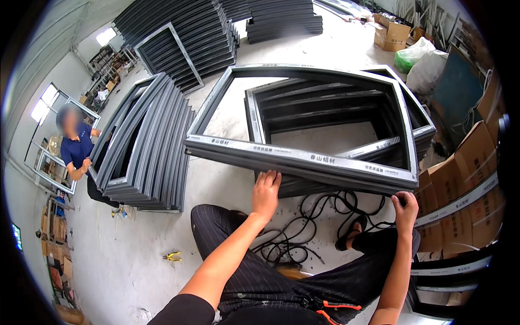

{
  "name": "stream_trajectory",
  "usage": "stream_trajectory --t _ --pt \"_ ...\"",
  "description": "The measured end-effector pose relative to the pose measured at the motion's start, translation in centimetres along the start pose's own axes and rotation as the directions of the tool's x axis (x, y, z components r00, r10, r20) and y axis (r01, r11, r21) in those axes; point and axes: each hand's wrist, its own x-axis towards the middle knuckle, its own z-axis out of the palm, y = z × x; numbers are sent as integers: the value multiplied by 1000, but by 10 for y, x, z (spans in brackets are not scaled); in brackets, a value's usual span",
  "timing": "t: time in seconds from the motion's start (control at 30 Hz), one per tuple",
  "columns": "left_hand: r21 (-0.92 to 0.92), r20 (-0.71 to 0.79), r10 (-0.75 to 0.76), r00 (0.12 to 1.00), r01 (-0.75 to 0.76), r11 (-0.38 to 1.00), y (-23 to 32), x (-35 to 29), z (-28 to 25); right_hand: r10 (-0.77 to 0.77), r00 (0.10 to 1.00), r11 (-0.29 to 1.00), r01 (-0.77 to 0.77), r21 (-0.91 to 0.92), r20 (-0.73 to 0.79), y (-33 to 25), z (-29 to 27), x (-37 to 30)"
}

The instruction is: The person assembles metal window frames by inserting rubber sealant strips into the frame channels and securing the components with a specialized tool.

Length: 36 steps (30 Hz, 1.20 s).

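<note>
A grey metal window frame (292,157) with white printed film lies tilted on top of a stack of similar frames (260,122) in front of me. My left hand (265,194) is closed against the near edge of the top frame, its fingertips partly hidden there. Near that frame's right corner, my right hand (405,212) is pinched, with a dark bit showing at the fingertips that looks like the black rubber strip. Loose loops of this black strip (311,219) lie on the floor between my legs and run toward my right hand.
Orange-handled pliers (338,307) rest at my lap; yellow-handled pliers (173,257) lie on the floor. A tall stack of frames (149,146) stands left, with another person (77,141) behind it. Cardboard boxes (463,189) line the right. More frames (179,38) stand at the back.
</note>
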Motion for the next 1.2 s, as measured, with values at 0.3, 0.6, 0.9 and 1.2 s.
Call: stream_trajectory --t 0.3,0.6,0.9,1.2 --pt "-424 895 -323 308 815 -394 19 13 20 -29 999 993 26 -116 -23 -3 5 10" --pt "-494 869 -264 419 699 -516 12 19 48 19 997 1000 -20 16 74 2 -2 14" --pt "-508 861 -310 403 662 -550 40 30 51 170 985 980 -169 -104 -3 51 -31 3" --pt "-552 831 -376 409 688 -472 97 32 63 151 989 985 -151 -86 -7 47 -29 -2"
